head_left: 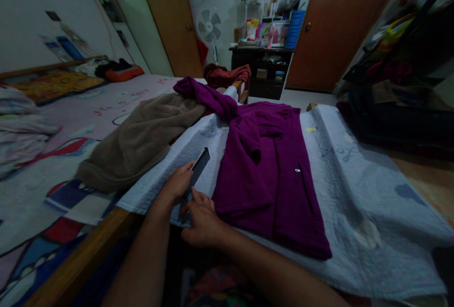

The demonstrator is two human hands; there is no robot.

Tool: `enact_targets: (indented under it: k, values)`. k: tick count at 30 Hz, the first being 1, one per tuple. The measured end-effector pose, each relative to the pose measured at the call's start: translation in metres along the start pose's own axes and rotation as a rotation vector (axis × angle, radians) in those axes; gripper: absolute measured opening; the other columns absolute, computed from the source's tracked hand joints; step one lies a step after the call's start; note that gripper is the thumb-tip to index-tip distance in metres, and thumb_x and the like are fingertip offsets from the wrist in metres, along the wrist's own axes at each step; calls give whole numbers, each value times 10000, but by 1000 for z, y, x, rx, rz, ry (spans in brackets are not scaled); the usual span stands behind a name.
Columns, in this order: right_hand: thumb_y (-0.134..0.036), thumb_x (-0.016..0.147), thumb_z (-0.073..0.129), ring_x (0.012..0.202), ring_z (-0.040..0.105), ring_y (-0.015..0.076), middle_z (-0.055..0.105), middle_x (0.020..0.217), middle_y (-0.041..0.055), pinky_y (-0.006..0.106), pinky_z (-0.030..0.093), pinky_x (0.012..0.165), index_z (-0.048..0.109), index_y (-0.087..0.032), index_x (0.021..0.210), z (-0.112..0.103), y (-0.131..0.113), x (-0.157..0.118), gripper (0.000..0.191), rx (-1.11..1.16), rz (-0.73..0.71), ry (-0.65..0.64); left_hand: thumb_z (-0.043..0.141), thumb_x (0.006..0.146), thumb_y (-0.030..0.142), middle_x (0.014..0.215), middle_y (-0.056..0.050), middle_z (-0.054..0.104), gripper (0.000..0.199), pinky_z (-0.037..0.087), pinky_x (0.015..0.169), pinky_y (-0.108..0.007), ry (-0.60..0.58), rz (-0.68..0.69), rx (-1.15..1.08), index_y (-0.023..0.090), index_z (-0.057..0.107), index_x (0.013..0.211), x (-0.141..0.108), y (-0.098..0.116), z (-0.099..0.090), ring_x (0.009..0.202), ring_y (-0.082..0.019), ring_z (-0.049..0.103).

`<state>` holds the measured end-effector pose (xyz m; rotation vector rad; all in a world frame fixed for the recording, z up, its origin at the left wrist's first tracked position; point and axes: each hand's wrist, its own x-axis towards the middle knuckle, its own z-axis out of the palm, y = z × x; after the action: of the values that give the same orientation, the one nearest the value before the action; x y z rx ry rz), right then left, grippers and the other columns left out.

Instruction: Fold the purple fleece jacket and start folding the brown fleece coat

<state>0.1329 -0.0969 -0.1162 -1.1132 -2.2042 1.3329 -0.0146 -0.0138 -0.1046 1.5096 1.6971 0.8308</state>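
Note:
My left hand is wrapped round a dark mobile phone, held tilted above the edge of a pale quilted cover. At the phone's lower end is my right hand, its index finger stretched toward the screen and the other fingers loosely bent. Whether that finger touches the glass I cannot tell. Just beyond and to the right lies a purple fleece jacket, spread on the cover with one sleeve folded over its front and a zipped pocket on its right side. Its other sleeve reaches over a brown fleece garment.
The pale quilted cover runs under the jacket. To the left is a bed with a patterned sheet and a wooden rail. A fan and a dark cabinet stand at the back; piled clothes fill the right side.

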Motion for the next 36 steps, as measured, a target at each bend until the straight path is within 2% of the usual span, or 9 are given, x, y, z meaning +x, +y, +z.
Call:
enact_targets:
  k: [6, 14, 17, 20, 30, 36]
  values:
    - [-296, 676, 640, 1446, 134, 299, 88, 1608, 73, 461, 190, 1116, 566, -216, 1146, 3, -2, 4, 482, -28, -23, 36, 399, 720, 270, 1110, -57, 701, 551, 521, 827, -326, -40, 1, 16, 161, 628, 1210, -1, 1, 0, 936, -225, 646]
    - [-331, 667, 648, 1406, 228, 316, 183, 1579, 87, 441, 235, 1097, 578, -209, 1100, 10, 0, 7, 455, -70, -58, 79, 401, 704, 283, 1105, -49, 706, 520, 476, 941, -322, 8, 8, 82, 184, 662, 1143, -1, 7, 0, 1067, -233, 617]
    - [-323, 659, 647, 1407, 225, 326, 147, 1589, 103, 444, 235, 1094, 587, -198, 1071, 9, -2, 8, 435, -91, -52, 73, 394, 713, 283, 1135, -44, 695, 525, 471, 947, -318, 5, 8, 96, 182, 652, 1159, -1, 5, 0, 1071, -227, 613]
    - [-322, 659, 640, 1415, 206, 335, 107, 1598, 124, 454, 225, 1097, 582, -182, 1066, 9, -4, 8, 434, -107, -57, 68, 385, 719, 278, 1115, -44, 698, 534, 497, 889, -307, -10, -3, 85, 172, 643, 1174, -1, 2, 0, 1014, -219, 630]
    - [-351, 670, 626, 1427, 150, 367, 76, 1595, 186, 508, 186, 1108, 540, -142, 1156, 15, -5, 7, 536, -147, -64, 72, 388, 709, 274, 920, -35, 712, 541, 512, 707, -289, -33, -26, 44, 150, 634, 1175, -3, 6, 0, 797, -205, 635]
    - [-369, 691, 622, 1442, 113, 362, 33, 1599, 194, 509, 174, 1113, 543, -130, 1161, 15, -7, 5, 533, -160, -51, 59, 393, 710, 268, 1019, -45, 711, 532, 512, 773, -297, -25, -32, 17, 154, 634, 1171, -4, 8, 1, 890, -215, 638]
